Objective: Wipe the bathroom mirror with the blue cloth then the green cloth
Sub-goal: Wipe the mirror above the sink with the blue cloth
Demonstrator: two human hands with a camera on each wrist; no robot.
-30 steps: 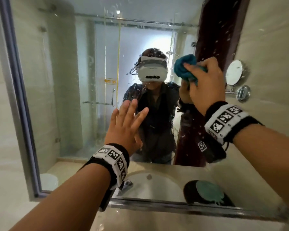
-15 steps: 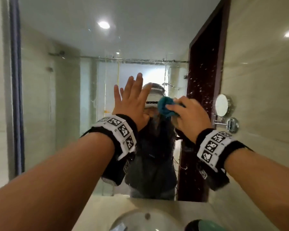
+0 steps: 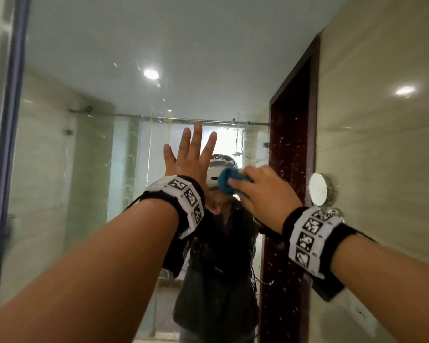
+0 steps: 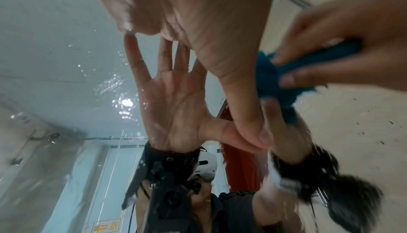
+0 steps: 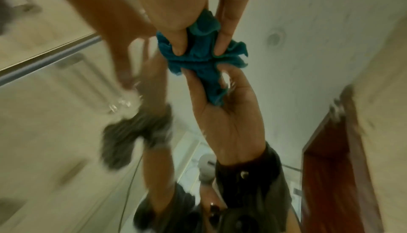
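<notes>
A: Surface first. Bathroom mirror (image 3: 89, 169), wall-mounted, dark frame down its near side. Water droplets and streaks scattered over the glass, densest where the dark red door (image 3: 290, 169) is reflected.

B: Room as reflected: white ceiling with a round downlight (image 3: 150, 74), glass shower screen under a metal rail, pale tiled walls. On the real tiled wall beside the mirror, a small round shaving mirror (image 3: 318, 190) on a chrome bracket.

A: Containers?

B: None can be made out in these views (no entry).

A: Left hand (image 3: 192, 164)?

B: Fingers straight and spread, palm flat toward the glass; the left wrist view shows the thumb tip meeting its own reflection, so touching. It holds nothing.

A: Right hand (image 3: 263, 191)?

B: Fingers and thumb curled round the blue cloth (image 3: 227, 183), bunched into a wad and pressed against the mirror just beside the left hand. Right wrist view confirms: cloth meets its reflection, fingertips dug into the folds.

A: Green cloth?

B: Not seen in any view.
</notes>
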